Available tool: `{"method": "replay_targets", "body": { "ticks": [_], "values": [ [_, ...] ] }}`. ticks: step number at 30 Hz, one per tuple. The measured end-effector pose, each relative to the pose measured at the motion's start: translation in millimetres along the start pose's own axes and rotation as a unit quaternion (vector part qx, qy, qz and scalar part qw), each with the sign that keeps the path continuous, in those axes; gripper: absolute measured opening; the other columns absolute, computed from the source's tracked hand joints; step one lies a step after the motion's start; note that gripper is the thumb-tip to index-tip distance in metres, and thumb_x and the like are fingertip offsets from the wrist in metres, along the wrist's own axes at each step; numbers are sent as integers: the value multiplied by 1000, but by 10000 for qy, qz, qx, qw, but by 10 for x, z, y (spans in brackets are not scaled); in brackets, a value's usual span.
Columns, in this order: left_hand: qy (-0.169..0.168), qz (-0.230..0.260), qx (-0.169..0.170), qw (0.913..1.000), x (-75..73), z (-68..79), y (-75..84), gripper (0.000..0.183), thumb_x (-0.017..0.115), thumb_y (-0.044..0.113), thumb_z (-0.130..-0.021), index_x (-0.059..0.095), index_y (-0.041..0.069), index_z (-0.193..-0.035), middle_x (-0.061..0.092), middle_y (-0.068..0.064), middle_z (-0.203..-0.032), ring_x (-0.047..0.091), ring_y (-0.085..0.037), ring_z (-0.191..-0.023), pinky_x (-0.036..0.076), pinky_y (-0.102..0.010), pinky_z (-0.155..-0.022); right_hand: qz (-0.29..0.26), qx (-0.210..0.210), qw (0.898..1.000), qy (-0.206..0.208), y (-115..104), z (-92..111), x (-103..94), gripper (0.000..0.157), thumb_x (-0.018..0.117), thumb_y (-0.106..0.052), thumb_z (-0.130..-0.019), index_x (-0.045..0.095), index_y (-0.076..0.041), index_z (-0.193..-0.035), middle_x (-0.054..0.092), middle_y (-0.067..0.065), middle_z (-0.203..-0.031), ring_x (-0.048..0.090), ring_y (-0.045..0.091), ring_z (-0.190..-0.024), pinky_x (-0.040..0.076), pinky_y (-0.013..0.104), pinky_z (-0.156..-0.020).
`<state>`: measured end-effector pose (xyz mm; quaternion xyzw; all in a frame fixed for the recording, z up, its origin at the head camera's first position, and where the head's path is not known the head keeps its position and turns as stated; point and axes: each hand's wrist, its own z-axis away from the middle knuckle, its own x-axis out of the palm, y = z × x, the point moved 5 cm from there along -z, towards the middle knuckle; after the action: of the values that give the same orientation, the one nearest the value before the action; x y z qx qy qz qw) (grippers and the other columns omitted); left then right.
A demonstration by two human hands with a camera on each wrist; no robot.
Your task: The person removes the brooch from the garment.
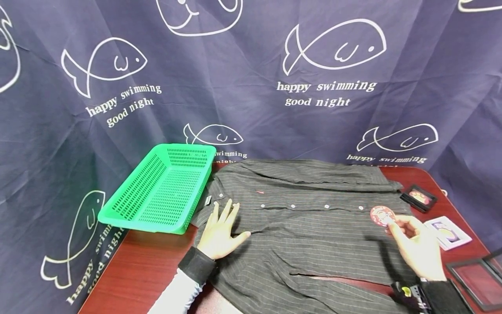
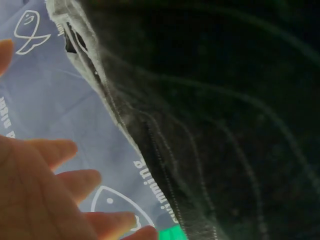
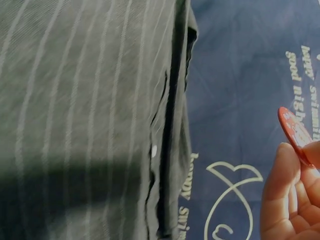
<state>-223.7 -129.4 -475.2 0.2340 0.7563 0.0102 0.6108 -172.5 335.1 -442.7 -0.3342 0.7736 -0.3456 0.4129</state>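
A dark grey pinstriped shirt (image 1: pixel 313 235) with white buttons lies spread across the red-brown table, its collar toward the left. On the shirt near the collar, my left hand (image 1: pixel 220 233) rests with its fingers spread; the left wrist view shows these fingers (image 2: pixel 75 187) straight beside the cloth. My right hand (image 1: pixel 421 244) pinches a round red badge (image 1: pixel 381 216) with a printed picture by its edge, over the right part of the shirt. The right wrist view catches the badge (image 3: pixel 294 132) nearly edge-on between thumb and fingertips.
A green plastic basket (image 1: pixel 188 224) stands at the left, beside the collar. Along the right edge lie a small black case (image 1: pixel 428 204) with a round picture in it, a white-framed card (image 1: pixel 464 237) and a black-framed clear case (image 1: pixel 480 281). A blue fish-print curtain (image 1: pixel 259 109) hangs behind.
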Motion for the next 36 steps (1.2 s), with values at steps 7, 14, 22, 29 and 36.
{"method": "replay_targets", "body": {
  "ticks": [7, 14, 22, 29, 36],
  "values": [
    [-779, 101, -335, 9963, 17, 28, 1, 89, 61, 66, -81, 36, 19, -152, 31, -8, -160, 22, -51, -145, 27, -66, -111, 133, 225, 9996, -92, 165, 50, -150, 30, 64, 2, -88, 62, -28, -88, 60, -33, -68, 60, -14, -58, 45, 6, -54],
    [-1363, 38, -288, 9902, 76, 16, 11, 89, 60, 67, -81, 37, 18, -152, 27, -7, -162, 20, -51, -146, 24, -64, -114, 264, 752, 9965, -240, 373, 134, -302, 36, 61, -3, -91, 59, -38, -85, 59, -36, -66, 60, -15, -58, 45, 6, -54],
    [-1980, 33, -399, 9794, 106, -17, 42, 88, 59, 68, -81, 39, 18, -151, 29, -9, -161, 24, -49, -145, 26, -66, -112, 219, 1443, 9889, 276, 571, 222, -524, 42, 58, -4, -92, 56, -43, -77, 57, -35, -58, 58, -15, -52, 44, 6, -50],
    [-2239, -83, -331, 9740, 144, -4, 67, 85, 65, 61, -80, 42, 17, -149, 31, -10, -159, 25, -50, -144, 28, -68, -109, -968, 1661, 9797, 569, 842, 290, -698, 42, 50, 3, -94, 56, -38, -82, 61, -29, -60, 60, -12, -50, 47, 8, -46],
    [-2200, -158, -238, 9751, 162, 11, 88, 86, 69, 58, -79, 42, 17, -149, 33, -11, -159, 27, -50, -143, 31, -68, -107, -3342, 1280, 9269, 1133, 1050, 367, -798, 48, 39, 22, -86, 67, -17, -82, 70, -9, -62, 66, 0, -49, 49, 12, -45]
  ]
}}
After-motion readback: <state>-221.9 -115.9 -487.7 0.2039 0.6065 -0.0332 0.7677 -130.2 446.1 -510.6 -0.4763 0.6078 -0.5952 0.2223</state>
